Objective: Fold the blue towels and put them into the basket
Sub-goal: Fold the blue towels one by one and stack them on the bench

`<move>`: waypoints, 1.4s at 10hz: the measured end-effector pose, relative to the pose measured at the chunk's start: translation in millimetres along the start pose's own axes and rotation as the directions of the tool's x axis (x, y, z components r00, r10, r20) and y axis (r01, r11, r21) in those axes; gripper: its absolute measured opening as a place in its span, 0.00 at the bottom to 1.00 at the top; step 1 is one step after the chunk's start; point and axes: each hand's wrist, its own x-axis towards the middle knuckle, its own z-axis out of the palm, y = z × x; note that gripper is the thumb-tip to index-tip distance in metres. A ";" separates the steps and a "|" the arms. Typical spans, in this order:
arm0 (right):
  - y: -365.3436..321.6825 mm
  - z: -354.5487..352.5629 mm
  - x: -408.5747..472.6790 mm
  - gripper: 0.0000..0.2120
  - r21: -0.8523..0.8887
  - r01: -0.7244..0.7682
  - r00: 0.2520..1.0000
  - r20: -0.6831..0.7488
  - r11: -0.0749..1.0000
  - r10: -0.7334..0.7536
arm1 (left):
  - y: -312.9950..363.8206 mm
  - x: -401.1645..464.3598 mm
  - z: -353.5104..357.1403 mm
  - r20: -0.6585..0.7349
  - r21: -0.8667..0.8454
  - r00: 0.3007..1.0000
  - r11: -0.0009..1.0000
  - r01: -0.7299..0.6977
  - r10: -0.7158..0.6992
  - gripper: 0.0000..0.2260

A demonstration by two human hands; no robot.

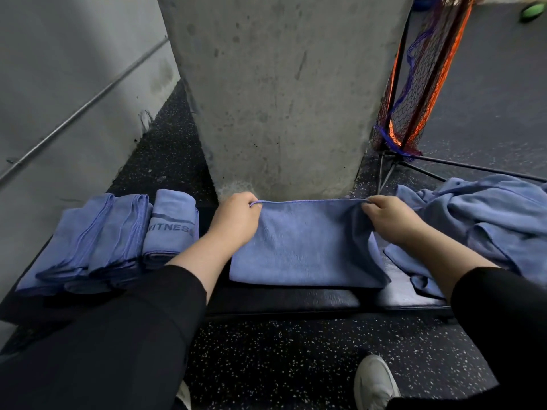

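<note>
A blue towel (305,247) lies folded in half across a black padded bench (284,300). My left hand (233,220) pinches its far left corner and my right hand (390,217) pinches its far right corner. Both hold the far edge against the bench. To the left, several folded blue towels (118,238) stand in a row on the bench, one printed with "FITNESS". A heap of unfolded blue towels (488,223) lies on the right. The mesh basket (420,84) with orange and blue trim stands at the back right on a black frame.
A concrete pillar (281,99) rises directly behind the bench. A grey wall with a metal rail (83,110) runs on the left. The speckled black floor (296,356) and my white shoe (376,383) are below. A green object (532,11) lies far right.
</note>
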 end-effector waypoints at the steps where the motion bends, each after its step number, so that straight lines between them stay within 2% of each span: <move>1: 4.6 11.8 6.0 0.15 -0.080 -0.014 0.996 0.085 0.997 0.021 | -7.4 8.0 18.2 0.034 0.148 0.998 0.987 -0.060 0.056 0.13; 2: 6.5 17.0 8.4 0.15 -0.127 -0.015 0.990 0.137 0.992 0.032 | -20.0 12.5 33.8 0.107 0.286 0.989 0.950 -0.124 0.097 0.16; 3: -1.3 15.0 3.1 0.16 -0.160 -0.021 0.979 0.196 0.987 0.053 | -28.7 11.5 42.1 0.168 0.313 0.978 0.934 -0.171 0.123 0.18; 4: -6.8 11.8 -6.7 0.17 -0.217 -0.040 0.959 0.266 0.975 0.098 | -28.3 4.0 40.7 0.199 0.364 0.971 0.910 -0.196 0.129 0.16; 5: -7.8 5.9 -14.7 0.13 -0.292 0.030 0.928 0.362 0.956 0.081 | -24.9 -9.3 35.2 0.297 0.426 0.950 0.876 -0.227 0.102 0.12; 6: -15.0 -3.7 -34.8 0.11 -0.333 0.006 0.874 0.459 0.943 0.157 | -23.4 -27.2 25.9 0.413 0.461 0.910 0.851 -0.251 0.045 0.11; 7: -12.6 -11.6 -52.2 0.08 -0.356 0.076 0.788 0.594 0.932 0.162 | -22.5 -47.4 13.4 0.497 0.480 0.866 0.818 -0.317 0.044 0.09; 8: -3.0 -11.6 -55.2 0.12 -0.263 0.016 0.754 0.637 0.965 0.161 | -22.6 -59.0 0.6 0.542 0.435 0.840 0.850 -0.298 0.018 0.11; 9: 3.5 -21.6 -52.7 0.12 -0.082 -0.089 0.792 0.599 0.993 0.121 | -14.2 -61.1 -18.5 0.535 0.260 0.845 0.949 -0.179 0.012 0.16; 10: -2.0 -31.4 -48.6 0.10 0.273 -0.241 0.880 0.467 0.931 0.091 | 1.1 -55.2 -34.7 0.378 -0.101 0.925 0.995 0.014 0.026 0.17; 11: -12.6 -36.2 -38.5 0.09 0.505 -0.240 0.955 0.278 0.829 0.106 | 10.8 -37.9 -37.4 0.100 -0.339 0.995 0.939 0.063 -0.031 0.16; 12: -19.6 -28.7 -15.1 0.16 0.200 -0.064 0.998 0.028 0.978 0.060 | 13.0 -15.6 -24.3 -0.054 -0.248 0.998 0.968 -0.029 0.016 0.17; 13: -25.8 -11.1 0.8 0.14 -0.099 0.033 0.999 0.024 0.995 -0.031 | 6.6 1.1 1.4 -0.040 -0.095 0.995 0.991 -0.094 0.090 0.16; 14: -18.8 10.8 7.4 0.14 -0.208 0.097 0.988 0.140 0.973 -0.068 | -6.0 10.4 33.1 0.058 0.068 0.992 0.991 -0.116 0.112 0.14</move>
